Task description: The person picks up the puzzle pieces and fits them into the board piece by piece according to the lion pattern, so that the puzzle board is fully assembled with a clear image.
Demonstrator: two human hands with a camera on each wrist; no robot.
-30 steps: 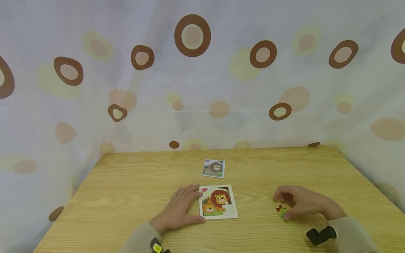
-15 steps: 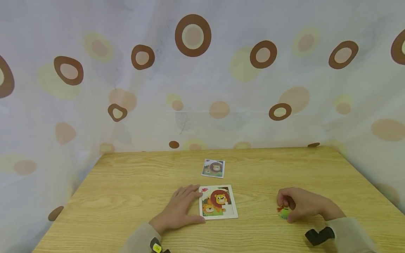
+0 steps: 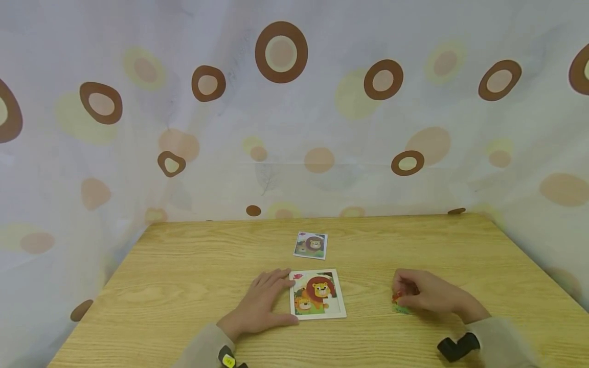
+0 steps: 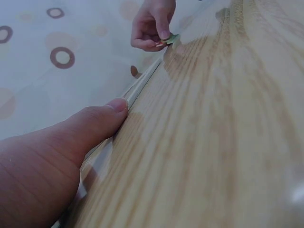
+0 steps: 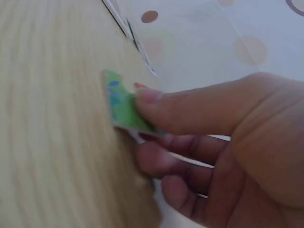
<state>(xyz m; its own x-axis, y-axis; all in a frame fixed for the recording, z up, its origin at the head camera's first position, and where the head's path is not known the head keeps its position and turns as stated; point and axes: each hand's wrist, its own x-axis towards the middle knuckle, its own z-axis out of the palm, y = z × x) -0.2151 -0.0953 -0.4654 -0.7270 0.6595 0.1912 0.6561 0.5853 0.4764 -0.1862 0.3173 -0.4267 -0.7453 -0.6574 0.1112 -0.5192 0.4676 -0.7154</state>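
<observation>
In the head view a square lion jigsaw puzzle [image 3: 339,291] in a white frame lies flat on the table, with a bare white gap at its lower right. My left hand [image 3: 258,306] rests along its left side, fingers extended; in the left wrist view the thumb [image 4: 104,121] touches the frame's edge. To the right of the puzzle, my right hand [image 3: 430,294] pinches a green puzzle piece [image 5: 124,108] between thumb and fingers, close over the table. Its red-and-orange part shows in the head view, while the thumb covers some of it.
Behind the puzzle lies a small square picture card [image 3: 310,245] with the same lion scene. The wooden table [image 3: 207,260] ends at a pale curtain [image 3: 285,128] with brown ring patterns, which also closes off both sides.
My right hand, with the puzzle piece pinched in it, has shifted left towards the puzzle and turned the piece. The left hand and the puzzle have stayed in place.
</observation>
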